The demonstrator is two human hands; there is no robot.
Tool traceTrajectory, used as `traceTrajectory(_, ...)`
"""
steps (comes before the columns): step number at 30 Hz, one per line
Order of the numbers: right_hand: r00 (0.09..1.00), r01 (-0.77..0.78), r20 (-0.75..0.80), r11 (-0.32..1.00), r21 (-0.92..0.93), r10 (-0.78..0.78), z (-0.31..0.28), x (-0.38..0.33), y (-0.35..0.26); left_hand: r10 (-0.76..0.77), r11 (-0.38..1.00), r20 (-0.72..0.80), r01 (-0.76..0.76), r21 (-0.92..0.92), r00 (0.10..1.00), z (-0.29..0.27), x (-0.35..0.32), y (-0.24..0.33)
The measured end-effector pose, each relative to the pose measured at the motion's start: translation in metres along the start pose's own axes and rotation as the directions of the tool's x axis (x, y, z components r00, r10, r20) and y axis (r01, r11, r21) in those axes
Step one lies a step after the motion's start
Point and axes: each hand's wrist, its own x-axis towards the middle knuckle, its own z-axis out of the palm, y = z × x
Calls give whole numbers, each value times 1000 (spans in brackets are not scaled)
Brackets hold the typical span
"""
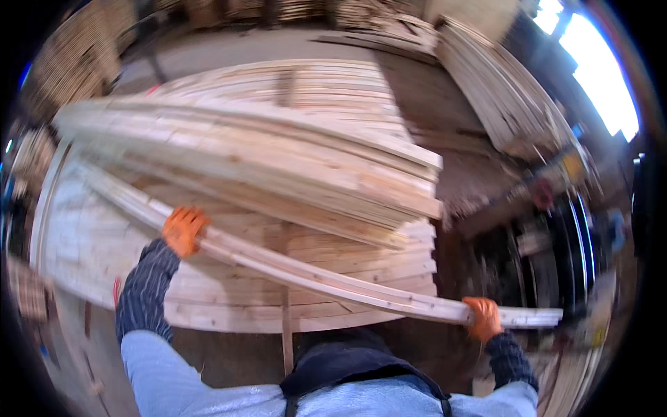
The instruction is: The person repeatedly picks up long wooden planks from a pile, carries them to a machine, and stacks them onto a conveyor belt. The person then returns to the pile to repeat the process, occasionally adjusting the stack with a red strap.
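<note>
A: First item, far left?
B: One stack of sawn boards (78, 66), at ten o'clock, rows set tightly one on another.

A: Next?
B: One left hand (184, 231), orange-gloved, near nine o'clock, cuff dark and striped. State: closed about a set of narrow boards (347, 285), toward their far end.

A: Position of that set?
B: Running from beyond the left hand, past nine o'clock, down to nearly four; at least two pieces, pale, long, side by side. The curve was possibly the lens's. Contact with the wood below: could not be told.

A: Middle?
B: One large pile of planks (278, 156), from ten o'clock across to three, lying aslant on a broad layer of boards (236, 302), which showed at seven o'clock.

A: Right of that?
B: One right hand (484, 320), orange-gloved, at four o'clock. State: wrapped around the same set, short of its near end, which projected past the glove.

A: Remaining?
B: One tilted stack of long timber (497, 90), toward two o'clock; beyond it, one bright opening (601, 69), same direction, glaring white.
</note>
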Motion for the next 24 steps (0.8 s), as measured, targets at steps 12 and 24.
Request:
traceTrajectory(12, 876, -482, -8, 873, -76, 483, 49, -79, 95, 148, 974, 66, -133, -185, 987, -12, 24, 178)
traceTrajectory(24, 944, -184, -248, 971, 155, 219, 57, -47, 142, 135, 966, 78, -113, -232, 988, -18, 115, 433)
